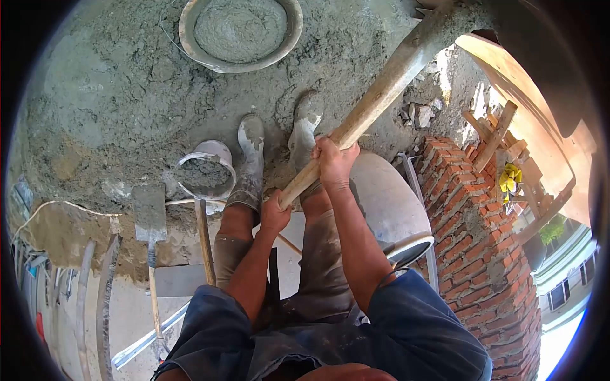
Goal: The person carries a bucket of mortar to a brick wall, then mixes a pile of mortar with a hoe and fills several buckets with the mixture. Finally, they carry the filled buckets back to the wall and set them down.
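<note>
Both my hands are closed round a thick wooden handle [381, 92] that slants from my lap up to the top right. My left hand [275, 213] grips its lower end, and my right hand [335, 162] grips it higher up. At the upper right the handle meets a large dark shape, cut off by the view's edge. Below the handle are my mud-covered boots [252, 143]. A bucket of wet mortar [206, 174] stands left of the boots. Farther forward, a wide basin [295, 28] holds more grey mortar.
A flat shovel [150, 216] lies at the left near poles [86, 305]. To my right are a large pale barrel [391, 197] and a brick wall [470, 247]. Boards [499, 136] and rubble [422, 114] lie beyond. Wet mortar covers the ground ahead.
</note>
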`<state>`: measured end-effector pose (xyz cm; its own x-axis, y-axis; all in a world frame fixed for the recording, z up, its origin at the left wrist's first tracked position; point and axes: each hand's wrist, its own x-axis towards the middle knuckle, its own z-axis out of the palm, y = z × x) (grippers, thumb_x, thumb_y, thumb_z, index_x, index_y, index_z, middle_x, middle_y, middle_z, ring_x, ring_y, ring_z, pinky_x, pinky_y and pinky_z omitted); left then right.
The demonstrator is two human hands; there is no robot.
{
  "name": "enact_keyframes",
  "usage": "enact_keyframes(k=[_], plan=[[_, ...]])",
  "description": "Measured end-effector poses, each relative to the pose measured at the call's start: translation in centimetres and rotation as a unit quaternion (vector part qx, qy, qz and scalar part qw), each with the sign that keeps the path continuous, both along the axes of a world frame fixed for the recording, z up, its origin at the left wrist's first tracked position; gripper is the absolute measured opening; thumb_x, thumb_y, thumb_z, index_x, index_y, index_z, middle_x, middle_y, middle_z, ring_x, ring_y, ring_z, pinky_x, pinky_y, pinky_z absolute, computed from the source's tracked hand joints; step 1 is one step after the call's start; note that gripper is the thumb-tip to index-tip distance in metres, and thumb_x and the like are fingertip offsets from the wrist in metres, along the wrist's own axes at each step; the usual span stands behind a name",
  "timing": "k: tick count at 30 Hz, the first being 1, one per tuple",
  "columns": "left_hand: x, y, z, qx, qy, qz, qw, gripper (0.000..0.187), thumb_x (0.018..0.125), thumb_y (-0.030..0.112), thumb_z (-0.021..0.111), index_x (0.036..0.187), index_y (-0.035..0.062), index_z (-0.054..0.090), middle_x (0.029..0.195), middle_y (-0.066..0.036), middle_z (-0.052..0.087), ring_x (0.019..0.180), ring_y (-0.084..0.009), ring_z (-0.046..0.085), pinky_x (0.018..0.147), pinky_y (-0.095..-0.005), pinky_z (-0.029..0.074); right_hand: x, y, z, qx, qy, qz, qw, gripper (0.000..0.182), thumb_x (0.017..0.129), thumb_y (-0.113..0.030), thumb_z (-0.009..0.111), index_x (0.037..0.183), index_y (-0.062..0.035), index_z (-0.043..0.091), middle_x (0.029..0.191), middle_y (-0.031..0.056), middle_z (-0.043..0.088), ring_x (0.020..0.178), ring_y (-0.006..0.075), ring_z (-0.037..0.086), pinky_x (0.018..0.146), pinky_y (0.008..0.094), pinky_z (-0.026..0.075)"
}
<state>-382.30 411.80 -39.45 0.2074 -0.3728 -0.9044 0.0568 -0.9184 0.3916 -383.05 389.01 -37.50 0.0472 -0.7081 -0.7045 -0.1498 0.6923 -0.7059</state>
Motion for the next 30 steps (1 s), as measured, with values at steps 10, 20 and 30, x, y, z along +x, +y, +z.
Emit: enact_keyframes(k=[10,20,30], plan=[[-4.3,5.8,4.4,0.159,-0.013,-0.069,0.985,0.022,0.075,0.010,0.061,0.093,0.0039,0.049,0.083,-0.024,0.061,0.083,-0.0433,0.059,0.071,-0.0490,0.047,-4.1,9.4,-9.6,0.215,0.110,-0.011,0.970,0.011,0.069,0.002,0.061,0.068,0.0006,0.049,0.053,0.0076,0.050,0.038,0.0166,0.049,0.034,0.0310,0.040],[-0.2,2.0,1.4,-0.035,-0.056,-0.021,0.998,0.027,0.073,0.012,0.065,0.095,0.0045,0.050,0.084,-0.022,0.061,0.086,-0.0405,0.059,0.069,-0.0450,0.047,-0.4,2.0,-1.5,0.025,0.016,-0.051,0.998,0.010,0.069,0.003,0.057,0.068,-0.0006,0.048,0.054,0.0072,0.048,0.041,0.0172,0.048,0.041,0.0308,0.042],[-4.7,6.1,5.7,0.160,0.049,-0.058,0.984,0.036,0.067,0.018,0.069,0.092,-0.0001,0.049,0.080,-0.025,0.061,0.082,-0.0417,0.061,0.069,-0.0457,0.048,-4.0,7.1,-9.4,0.306,0.133,0.014,0.942,0.014,0.070,0.001,0.064,0.072,0.0038,0.051,0.056,0.0088,0.050,0.041,0.0190,0.049,0.038,0.0348,0.042]])
